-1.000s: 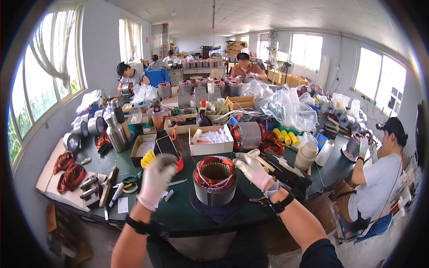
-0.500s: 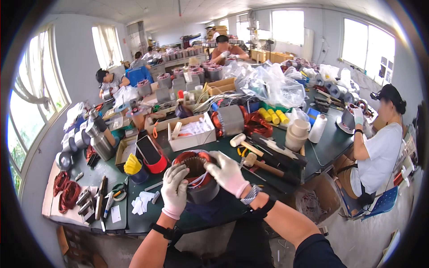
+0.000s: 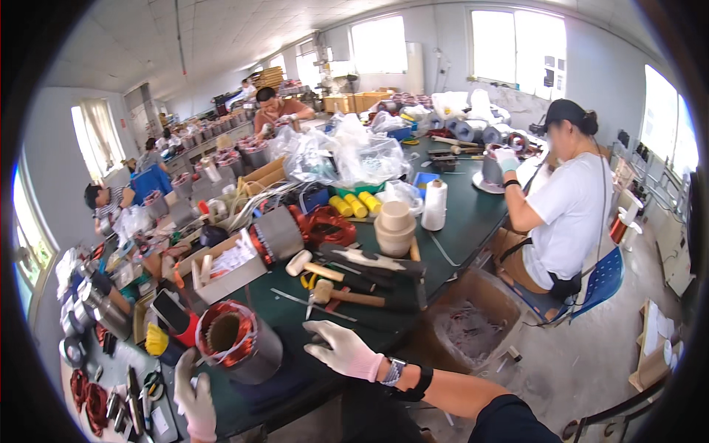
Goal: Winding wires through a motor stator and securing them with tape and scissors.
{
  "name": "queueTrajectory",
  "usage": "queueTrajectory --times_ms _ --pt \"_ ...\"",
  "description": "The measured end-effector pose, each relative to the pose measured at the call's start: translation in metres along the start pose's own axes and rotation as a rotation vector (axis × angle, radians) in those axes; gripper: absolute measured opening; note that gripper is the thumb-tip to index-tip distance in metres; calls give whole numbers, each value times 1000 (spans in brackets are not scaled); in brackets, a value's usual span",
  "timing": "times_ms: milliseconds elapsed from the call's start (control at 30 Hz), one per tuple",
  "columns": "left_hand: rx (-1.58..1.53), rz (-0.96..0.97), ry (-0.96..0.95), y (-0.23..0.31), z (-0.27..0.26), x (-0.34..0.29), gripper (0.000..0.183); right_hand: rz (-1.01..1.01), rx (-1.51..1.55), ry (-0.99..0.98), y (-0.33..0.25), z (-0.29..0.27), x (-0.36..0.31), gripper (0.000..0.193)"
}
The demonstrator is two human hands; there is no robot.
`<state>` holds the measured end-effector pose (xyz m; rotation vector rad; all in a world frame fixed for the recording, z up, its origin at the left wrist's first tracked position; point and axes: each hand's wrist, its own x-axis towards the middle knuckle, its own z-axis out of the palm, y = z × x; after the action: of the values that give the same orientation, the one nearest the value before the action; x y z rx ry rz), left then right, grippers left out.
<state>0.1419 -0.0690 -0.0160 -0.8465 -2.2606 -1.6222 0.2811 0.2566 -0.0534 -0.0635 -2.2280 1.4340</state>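
Observation:
A motor stator (image 3: 260, 357), a grey metal cylinder with red copper windings around its top opening, stands upright on the dark green table in front of me. My left hand (image 3: 195, 404), in a white glove, is at its near left side with fingers apart; whether they touch it I cannot tell. My right hand (image 3: 341, 353), also gloved, hovers to the right of the stator, open and holding nothing. Beyond it lie a thin metal rod (image 3: 303, 301), a wooden-headed mallet (image 3: 347, 296) and a pale-headed mallet (image 3: 301, 263).
A white-lined box (image 3: 235, 279) holds paper slips behind the stator. Another stator (image 3: 281, 235) lies on its side nearby. Stacked beige cups (image 3: 396, 230) and a white thread cone (image 3: 435, 207) stand farther right. A carton (image 3: 473, 325) of scraps sits below the table edge, near a seated co-worker (image 3: 569, 214).
My view has swung to the right. Both hands were on the stator's rim; my right hand has left it and moved right, and my left has dropped to its near left side.

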Motion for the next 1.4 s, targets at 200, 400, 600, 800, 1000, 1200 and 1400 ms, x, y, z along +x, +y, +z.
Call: queueTrajectory --times_ms 200,400,600,800,1000,1200,1400 --pt "462 4 46 -3 -1 -49 37 2 -348 359 49 -139 12 32" --pt "723 -23 23 -50 30 -78 35 121 -333 687 98 -253 35 22" --pt "807 -93 5 -52 29 -74 40 -134 -676 468 93 -305 210 24" --pt "890 -47 -40 -69 46 -61 37 154 -1052 161 190 -395 366 28" --pt "877 -194 -18 -45 29 -91 31 147 -1186 -62 279 -345 469 33" --pt "-11 -647 329 -72 50 -70 50 60 -1260 -238 431 -432 493 30" --pt "266 -433 158 -96 37 -89 49 8 -1385 117 412 -391 496 27"
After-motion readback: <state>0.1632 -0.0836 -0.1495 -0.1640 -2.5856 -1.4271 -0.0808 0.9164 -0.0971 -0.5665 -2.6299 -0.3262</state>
